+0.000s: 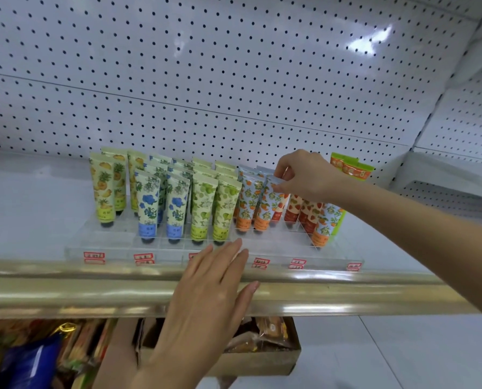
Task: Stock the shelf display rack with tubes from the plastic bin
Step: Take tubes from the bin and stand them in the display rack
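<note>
A clear acrylic display rack (279,248) stands on the white shelf, holding upright tubes in rows: yellow pineapple tubes (104,192), blue flower tubes (147,206), green tubes (202,209), orange-fruit tubes (248,203) and red strawberry tubes (293,209). My right hand (307,175) pinches the crimped top of an orange-fruit tube (266,206) standing in the rack. My left hand (209,287) hovers flat, fingers apart, over the shelf's front edge below the rack and holds nothing. The plastic bin is out of view.
A gold metal rail (66,290) runs along the shelf front. White pegboard (234,80) backs the shelf. Green and orange packets (352,167) stand at the rack's back right. Below, a cardboard box (276,352) and snack bags (38,357) fill the lower shelf.
</note>
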Available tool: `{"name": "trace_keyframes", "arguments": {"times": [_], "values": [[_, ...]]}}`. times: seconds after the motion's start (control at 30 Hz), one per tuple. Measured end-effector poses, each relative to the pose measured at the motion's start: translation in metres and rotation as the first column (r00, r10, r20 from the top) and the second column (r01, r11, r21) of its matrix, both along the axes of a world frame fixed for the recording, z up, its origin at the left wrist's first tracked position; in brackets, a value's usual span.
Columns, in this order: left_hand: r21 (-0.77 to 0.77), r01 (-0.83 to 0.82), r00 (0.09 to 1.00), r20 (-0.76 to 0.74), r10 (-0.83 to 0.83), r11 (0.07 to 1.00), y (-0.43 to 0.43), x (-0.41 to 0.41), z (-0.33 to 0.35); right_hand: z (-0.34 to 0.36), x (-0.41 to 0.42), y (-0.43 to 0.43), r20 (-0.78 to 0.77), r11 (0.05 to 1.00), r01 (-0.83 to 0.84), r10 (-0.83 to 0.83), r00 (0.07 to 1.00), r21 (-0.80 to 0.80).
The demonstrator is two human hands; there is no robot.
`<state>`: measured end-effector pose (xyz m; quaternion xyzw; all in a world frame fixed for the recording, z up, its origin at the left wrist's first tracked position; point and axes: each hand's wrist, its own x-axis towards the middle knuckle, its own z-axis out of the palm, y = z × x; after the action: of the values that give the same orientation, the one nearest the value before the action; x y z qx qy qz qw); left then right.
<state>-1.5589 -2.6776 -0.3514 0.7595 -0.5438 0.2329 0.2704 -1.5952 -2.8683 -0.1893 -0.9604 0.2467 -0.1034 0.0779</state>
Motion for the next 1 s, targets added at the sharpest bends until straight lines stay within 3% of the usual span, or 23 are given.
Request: {"name": "trace_keyframes", "arguments": {"times": [0.5, 0.7, 0.83, 1.0], "values": [[0.025, -0.002, 0.999, -0.04, 0.003, 1.0, 0.004, -0.006, 0.005, 0.003, 0.007, 0.008, -0.008, 0.998, -0.01, 0.01, 1.0, -0.062], [0.084, -0.036, 0.999, -0.018, 0.038, 0.996, 0.007, -0.002, 0.005, 0.011, -0.004, 0.01, -0.047, 0.987, -0.024, 0.016, 0.999, -0.16], [0.204, -0.092, 0.995, 0.053, 0.083, 0.975, 0.017, -0.008, 0.007, 0.013, -0.027, 0.023, -0.181, 0.952, -0.119, 0.069, 0.981, -0.281], [0.28, -0.107, 0.984, 0.17, 0.061, 0.954, 0.046, -0.025, -0.002, -0.014, -0.083, 0.055, -0.297, 0.837, -0.303, 0.178, 0.938, -0.456]]}}
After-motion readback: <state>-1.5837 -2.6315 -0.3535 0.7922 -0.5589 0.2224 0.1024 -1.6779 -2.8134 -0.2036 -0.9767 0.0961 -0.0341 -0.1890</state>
